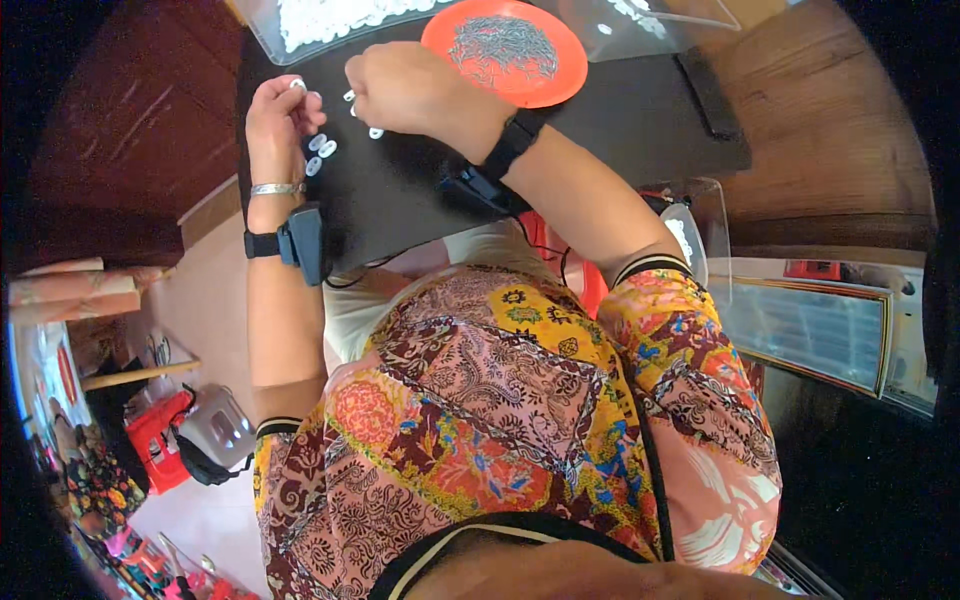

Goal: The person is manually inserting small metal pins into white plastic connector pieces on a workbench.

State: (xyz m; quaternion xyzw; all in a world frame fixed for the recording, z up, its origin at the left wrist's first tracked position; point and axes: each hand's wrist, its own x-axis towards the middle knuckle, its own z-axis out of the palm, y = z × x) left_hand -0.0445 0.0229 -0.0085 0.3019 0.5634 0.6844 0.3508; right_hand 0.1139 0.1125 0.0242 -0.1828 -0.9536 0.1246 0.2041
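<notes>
My left hand [284, 118] is at the table's far left edge, thumb and fingers pinched on a small white oval plastic piece [298, 84]. To its right my right hand [405, 88] is curled with the knuckles up; its fingertips point down toward the tabletop, and whatever they grip is hidden. A few like pieces [328, 148] lie on the black table [420, 190] beside my left wrist. More show by the right fingers, one of them a loose white piece [376, 132]. Beyond my right wrist, an orange-red plate [560, 85] carries a heap of thin grey metal pins [505, 48].
A clear tub [268, 30] full of white pieces stands at the far left. Another clear container [690, 22] with some white bits is at the far right. A dark bar [705, 95] lies along the table's right side. Below it, a clear box [712, 230] stands near my right elbow.
</notes>
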